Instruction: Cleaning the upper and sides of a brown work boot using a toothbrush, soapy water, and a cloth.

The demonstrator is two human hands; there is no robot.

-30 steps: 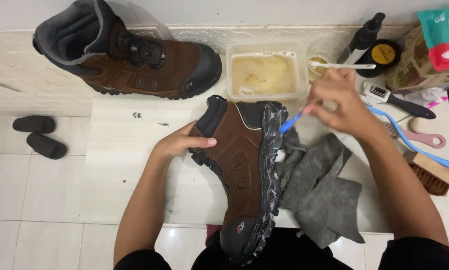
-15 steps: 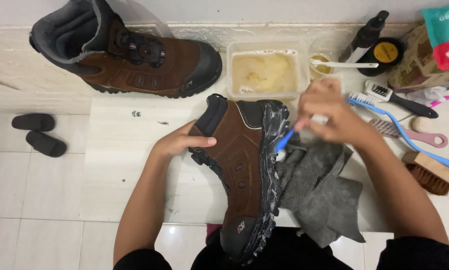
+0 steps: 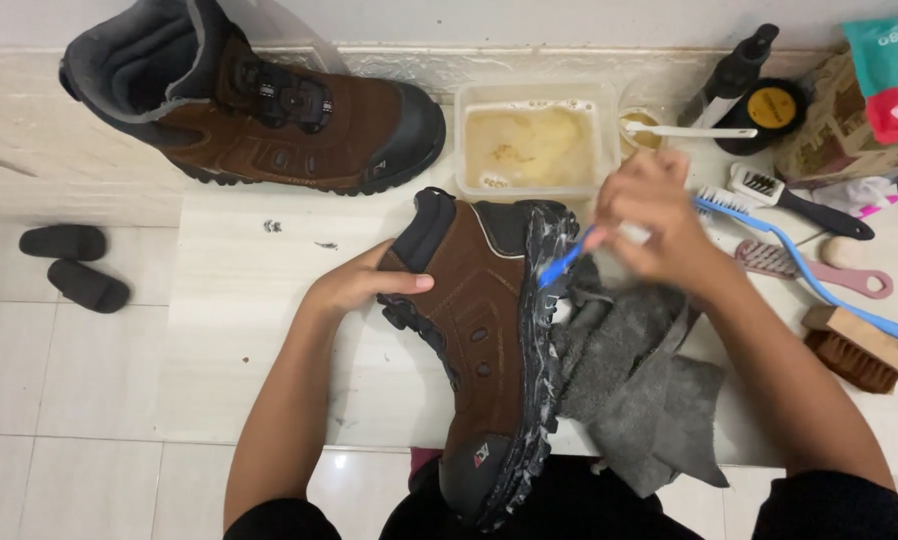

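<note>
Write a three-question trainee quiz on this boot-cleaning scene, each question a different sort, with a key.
1. True or false: the left hand grips the second boot by the wall.
2. Which part of the brown boot does the blue brush in the right hand touch? A) toe cap B) soapy sole edge C) collar
3. Fill in: a grey ____ lies beside the sole.

Key: 1 false, it steadies the brown boot being brushed. 2 B. 3 cloth.
</note>
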